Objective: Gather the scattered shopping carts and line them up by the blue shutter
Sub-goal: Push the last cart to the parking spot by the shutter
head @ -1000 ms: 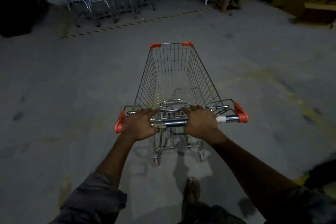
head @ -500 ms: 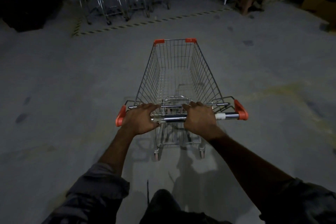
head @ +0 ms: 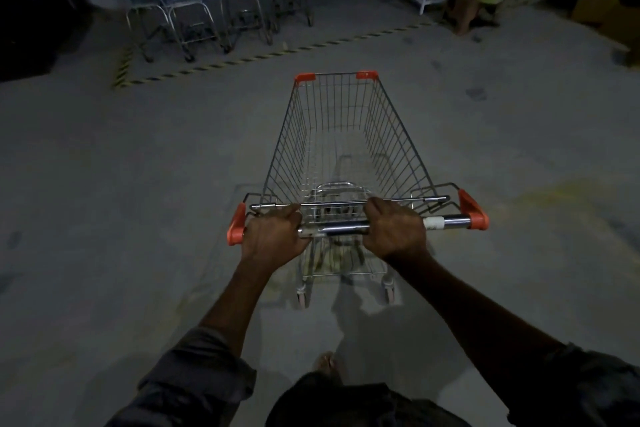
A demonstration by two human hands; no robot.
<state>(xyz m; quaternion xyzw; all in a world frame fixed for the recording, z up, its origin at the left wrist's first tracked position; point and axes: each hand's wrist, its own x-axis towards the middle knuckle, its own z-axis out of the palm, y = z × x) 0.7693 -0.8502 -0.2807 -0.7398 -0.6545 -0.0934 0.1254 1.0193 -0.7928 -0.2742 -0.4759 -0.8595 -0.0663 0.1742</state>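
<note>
Both arms reach forward and a little inward from the lower corners of the view. The elbows are almost straight. The forearms are bare, and a dark sleeve is rolled up on each arm near the elbow. The left hand (head: 273,239) is turned palm down, with its fingers curled over and closed around the cart handle (head: 346,228) near the handle's left end. The right hand (head: 394,230) is closed in the same way on the handle, to the right of its middle. The two hands are apart, with a bare piece of the bar between them. Both wrists are nearly straight, and the knuckles point up and forward.
</note>
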